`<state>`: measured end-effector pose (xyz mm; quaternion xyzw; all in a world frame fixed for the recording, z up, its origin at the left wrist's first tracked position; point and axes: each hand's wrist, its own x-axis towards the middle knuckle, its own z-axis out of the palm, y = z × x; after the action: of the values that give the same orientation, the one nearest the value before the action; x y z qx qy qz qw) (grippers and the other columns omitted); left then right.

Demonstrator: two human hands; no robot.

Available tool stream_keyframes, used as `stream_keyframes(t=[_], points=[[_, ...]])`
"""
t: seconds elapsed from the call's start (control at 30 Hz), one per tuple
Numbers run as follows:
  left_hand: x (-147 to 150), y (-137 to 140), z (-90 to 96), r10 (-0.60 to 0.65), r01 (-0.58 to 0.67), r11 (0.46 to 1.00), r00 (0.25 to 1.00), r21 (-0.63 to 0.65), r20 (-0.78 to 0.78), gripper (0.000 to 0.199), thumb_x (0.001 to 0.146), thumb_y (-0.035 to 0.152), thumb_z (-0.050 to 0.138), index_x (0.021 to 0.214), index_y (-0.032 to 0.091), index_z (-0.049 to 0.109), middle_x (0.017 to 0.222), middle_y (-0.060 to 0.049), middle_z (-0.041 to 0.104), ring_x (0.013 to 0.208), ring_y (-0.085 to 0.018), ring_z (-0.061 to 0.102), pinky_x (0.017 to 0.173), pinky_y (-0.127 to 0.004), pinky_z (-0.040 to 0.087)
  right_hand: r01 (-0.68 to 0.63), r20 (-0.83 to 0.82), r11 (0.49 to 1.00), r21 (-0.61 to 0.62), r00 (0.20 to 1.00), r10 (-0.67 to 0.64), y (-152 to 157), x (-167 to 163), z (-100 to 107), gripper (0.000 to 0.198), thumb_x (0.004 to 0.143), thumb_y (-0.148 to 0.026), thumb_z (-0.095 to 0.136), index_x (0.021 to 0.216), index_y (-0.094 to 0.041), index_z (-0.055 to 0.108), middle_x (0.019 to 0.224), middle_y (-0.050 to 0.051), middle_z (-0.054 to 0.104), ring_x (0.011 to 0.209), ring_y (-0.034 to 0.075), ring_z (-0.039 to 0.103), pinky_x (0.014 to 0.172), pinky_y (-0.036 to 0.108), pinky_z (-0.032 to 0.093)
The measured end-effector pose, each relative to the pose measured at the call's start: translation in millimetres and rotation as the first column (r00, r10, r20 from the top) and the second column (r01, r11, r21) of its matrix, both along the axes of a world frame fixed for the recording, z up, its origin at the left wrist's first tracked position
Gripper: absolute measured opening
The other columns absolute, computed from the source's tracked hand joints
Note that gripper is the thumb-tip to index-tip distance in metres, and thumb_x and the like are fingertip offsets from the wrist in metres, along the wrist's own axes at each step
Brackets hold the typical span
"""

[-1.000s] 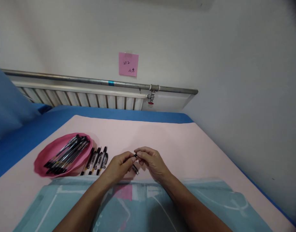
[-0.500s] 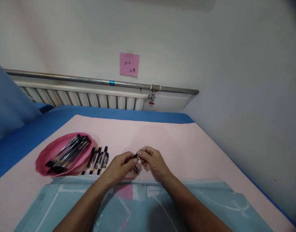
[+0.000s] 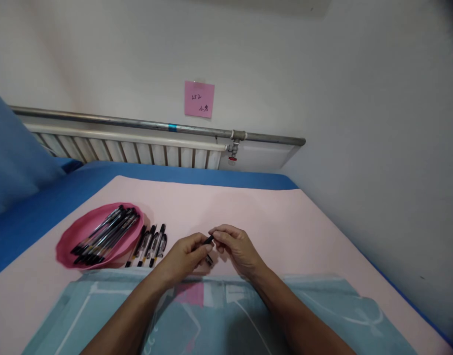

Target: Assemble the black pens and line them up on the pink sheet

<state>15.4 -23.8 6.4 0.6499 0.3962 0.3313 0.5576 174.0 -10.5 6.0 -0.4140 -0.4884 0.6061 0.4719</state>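
Note:
Over the pink mat, my left hand (image 3: pixel 187 254) pinches a black pen part (image 3: pixel 209 240) that points up and to the right. At its upper end, the closed fingertips of my right hand (image 3: pixel 235 246) meet it; whatever small piece they hold is hidden. A dark, shiny piece, perhaps a pen cap (image 3: pixel 209 261), shows just below my left fingertips, and I cannot tell if it is held or lying there. To the left, several black-capped gel pens (image 3: pixel 152 246) lie side by side. More pens (image 3: pixel 106 236) fill a pink oval basket (image 3: pixel 61 246).
The pink mat (image 3: pixel 256 212) covers a blue-edged table. A teal patterned cloth (image 3: pixel 211 320) lies along the near side, under my forearms. Behind the table are a white radiator (image 3: pixel 137 150), a metal pipe with a red-handled valve (image 3: pixel 232 159), and a wall with a pink note (image 3: pixel 199 99).
The right fingertips have shifted slightly up and right along the black pen part, so more of it shows between the hands. The left hand has hardly moved.

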Motion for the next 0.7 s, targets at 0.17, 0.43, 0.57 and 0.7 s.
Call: stream_keyframes(t=[0.17, 0.43, 0.57, 0.7], points=[[1.3, 0.3, -0.4, 0.026, -0.023, 0.998, 0.998, 0.053, -0.049, 0.021, 0.08, 0.034, 0.047, 0.082, 0.015, 0.056, 0.063, 0.005, 0.042, 0.057, -0.008, 0.037, 0.052, -0.019, 0.03, 0.092, 0.049, 0.996, -0.006, 0.995, -0.091, -1.0, -1.8, 0.0, 0.02, 0.067, -0.034, 0.065, 0.062, -0.015, 0.06, 0.046, -0.005, 0.047, 0.042, 0.007, 0.038, 0.04, 0.02, 0.027], [1.0, 1.1, -1.3, 0.018, -0.018, 1.0, 1.0, -0.021, -0.005, 0.023, 0.079, 0.034, 0.05, 0.088, 0.015, 0.056, 0.062, 0.006, 0.044, 0.052, -0.007, 0.036, 0.051, -0.019, 0.029, 0.077, 0.048, 0.997, 0.007, 0.996, -0.077, 0.6, 0.0, -2.0, 0.018, 0.065, -0.032, 0.066, 0.062, -0.015, 0.061, 0.046, -0.004, 0.048, 0.043, 0.007, 0.04, 0.043, 0.021, 0.029], [0.1, 1.9, -2.0, -0.002, 0.002, 1.0, 1.0, 0.006, -0.003, 0.023, 0.078, 0.034, 0.05, 0.088, 0.014, 0.057, 0.07, 0.003, 0.052, 0.057, -0.008, 0.04, 0.054, -0.02, 0.032, -0.01, 0.012, 1.0, -0.023, 1.0, 0.01, 1.0, 0.9, -3.2, 0.023, 0.068, -0.032, 0.064, 0.083, -0.015, 0.065, 0.053, -0.003, 0.054, 0.045, 0.008, 0.044, 0.043, 0.021, 0.031], [-0.9, 2.0, -1.8, 0.018, -0.017, 1.0, 0.999, 0.021, -0.046, 0.021, 0.079, 0.032, 0.048, 0.086, 0.014, 0.057, 0.066, 0.004, 0.048, 0.057, -0.008, 0.04, 0.053, -0.019, 0.031, 0.031, 0.042, 0.999, 0.009, 0.999, -0.032, 1.4, 1.6, -4.9, 0.02, 0.067, -0.033, 0.065, 0.068, -0.014, 0.063, 0.049, -0.003, 0.05, 0.044, 0.007, 0.041, 0.042, 0.02, 0.03]])
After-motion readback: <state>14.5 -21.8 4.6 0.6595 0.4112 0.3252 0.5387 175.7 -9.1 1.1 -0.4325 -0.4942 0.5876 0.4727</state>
